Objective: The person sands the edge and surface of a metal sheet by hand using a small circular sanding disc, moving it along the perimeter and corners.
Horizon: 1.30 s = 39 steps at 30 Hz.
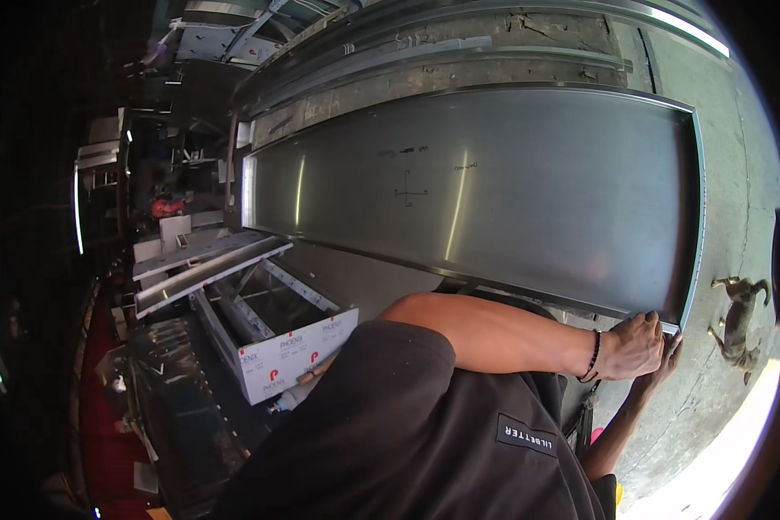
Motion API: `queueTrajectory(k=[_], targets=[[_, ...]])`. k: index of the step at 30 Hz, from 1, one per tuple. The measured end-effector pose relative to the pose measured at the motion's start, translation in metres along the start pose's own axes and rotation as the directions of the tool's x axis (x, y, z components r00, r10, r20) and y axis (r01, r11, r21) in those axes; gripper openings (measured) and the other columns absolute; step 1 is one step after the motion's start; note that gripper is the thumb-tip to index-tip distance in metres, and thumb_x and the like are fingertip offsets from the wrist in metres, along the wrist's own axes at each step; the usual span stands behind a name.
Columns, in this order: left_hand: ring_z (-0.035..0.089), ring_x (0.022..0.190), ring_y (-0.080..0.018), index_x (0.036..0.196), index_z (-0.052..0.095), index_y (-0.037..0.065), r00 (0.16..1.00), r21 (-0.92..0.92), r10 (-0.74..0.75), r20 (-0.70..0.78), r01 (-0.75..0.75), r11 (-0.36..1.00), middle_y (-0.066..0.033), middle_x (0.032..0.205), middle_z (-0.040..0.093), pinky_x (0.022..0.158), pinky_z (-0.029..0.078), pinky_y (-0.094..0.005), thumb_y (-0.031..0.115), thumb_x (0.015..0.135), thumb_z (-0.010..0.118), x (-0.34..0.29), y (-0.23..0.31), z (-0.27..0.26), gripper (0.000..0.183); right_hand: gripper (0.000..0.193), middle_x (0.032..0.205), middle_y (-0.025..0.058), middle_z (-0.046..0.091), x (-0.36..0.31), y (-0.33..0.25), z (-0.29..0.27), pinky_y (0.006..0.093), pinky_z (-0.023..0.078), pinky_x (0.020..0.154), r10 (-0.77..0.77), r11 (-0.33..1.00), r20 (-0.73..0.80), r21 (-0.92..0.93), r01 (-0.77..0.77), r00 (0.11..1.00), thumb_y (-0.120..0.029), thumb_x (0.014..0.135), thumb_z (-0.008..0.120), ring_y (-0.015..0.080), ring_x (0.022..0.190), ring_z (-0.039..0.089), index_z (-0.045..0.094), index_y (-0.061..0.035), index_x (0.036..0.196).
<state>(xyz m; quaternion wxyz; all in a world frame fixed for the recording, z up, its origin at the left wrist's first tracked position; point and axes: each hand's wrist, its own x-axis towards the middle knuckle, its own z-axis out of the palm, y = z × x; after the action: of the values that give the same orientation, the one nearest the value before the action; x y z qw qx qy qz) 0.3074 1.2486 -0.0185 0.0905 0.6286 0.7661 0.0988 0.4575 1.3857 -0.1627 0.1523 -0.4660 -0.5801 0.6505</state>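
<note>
A long, shallow grey metal panel with raised edges stretches across the middle, with dark pen marks on its face. My left hand, a beaded bracelet at its wrist, reaches across to the panel's near right corner. Its fingers are curled there beside a small bright strip. My right hand comes up from the lower right and meets the left at that same corner, its fingers closed. Part of it is hidden behind the left hand, and what the fingers of either hand grip cannot be made out.
Left of my body stands a film-covered metal frame, with long metal strips lying across it. Metal rails run beyond the panel's far side. A dog is on the concrete floor at the right.
</note>
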Motion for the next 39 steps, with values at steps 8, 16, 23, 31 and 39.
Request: queueTrajectory(k=[8, 16, 23, 31, 39], targets=[[0.067, 0.072, -0.0281, 0.087, 0.066, -0.008, 0.958, 0.064, -0.176, 0.227, 0.166, 0.984, -0.0185, 0.073, 0.067, 0.06, 0.06, -0.0358, 0.006, 0.072, 0.063, -0.135, -0.072, -0.036, 0.02, 0.043, 0.091, 0.0006, 0.065, -0.019, -0.028, -0.004, 0.0268, 0.038, 0.075, -0.074, 0.988, -0.105, -0.14, 0.059, 0.992, -0.043, 0.108, 0.043, 0.0087, 0.085, 0.056, 0.065, -0.0081, 0.119], [0.067, 0.075, -0.025, 0.09, 0.069, -0.007, 0.999, -0.019, -0.049, -0.015, 0.049, 0.999, -0.0172, 0.075, 0.068, 0.056, 0.059, -0.0322, 0.008, 0.072, 0.067, 0.004, -0.016, -0.004, 0.023, 0.042, 0.085, 0.0012, 0.063, -0.022, -0.051, 0.038, 0.0242, 0.042, 0.07, -0.022, 0.998, -0.126, 0.062, 0.03, 0.992, -0.037, 0.104, 0.057, 0.0073, 0.077, 0.056, 0.064, 0.0009, 0.121], [0.066, 0.079, -0.0237, 0.094, 0.068, -0.007, 0.978, 0.08, -0.083, 0.193, 0.069, 0.994, -0.0155, 0.08, 0.068, 0.061, 0.06, -0.0304, 0.005, 0.073, 0.068, -0.086, -0.055, -0.028, 0.025, 0.042, 0.083, 0.0023, 0.063, -0.019, -0.048, 0.023, 0.029, 0.045, 0.085, 0.009, 0.999, -0.087, 0.036, -0.006, 0.996, -0.038, 0.104, 0.058, 0.0107, 0.08, 0.058, 0.065, 0.0024, 0.116], [0.066, 0.078, -0.0239, 0.086, 0.068, -0.005, 1.0, -0.032, 0.008, 0.026, -0.007, 0.999, -0.0149, 0.076, 0.067, 0.061, 0.057, -0.0312, 0.009, 0.074, 0.067, 0.031, -0.004, 0.002, 0.019, 0.04, 0.083, 0.0027, 0.063, -0.022, -0.049, 0.03, 0.0285, 0.046, 0.081, 0.0, 0.998, -0.085, 0.059, 0.005, 0.996, -0.036, 0.105, 0.056, 0.0115, 0.08, 0.059, 0.065, 0.0006, 0.116], [0.066, 0.078, -0.0249, 0.084, 0.068, -0.005, 0.991, -0.055, 0.018, 0.136, -0.01, 0.998, -0.0153, 0.076, 0.067, 0.063, 0.059, -0.0324, 0.008, 0.075, 0.065, -0.038, -0.045, -0.009, 0.017, 0.04, 0.085, 0.0048, 0.063, -0.021, -0.041, 0.024, 0.03, 0.046, 0.082, 0.006, 0.996, -0.08, 0.087, 0.001, 0.997, -0.035, 0.105, 0.056, 0.0126, 0.08, 0.06, 0.063, 0.0018, 0.118]])
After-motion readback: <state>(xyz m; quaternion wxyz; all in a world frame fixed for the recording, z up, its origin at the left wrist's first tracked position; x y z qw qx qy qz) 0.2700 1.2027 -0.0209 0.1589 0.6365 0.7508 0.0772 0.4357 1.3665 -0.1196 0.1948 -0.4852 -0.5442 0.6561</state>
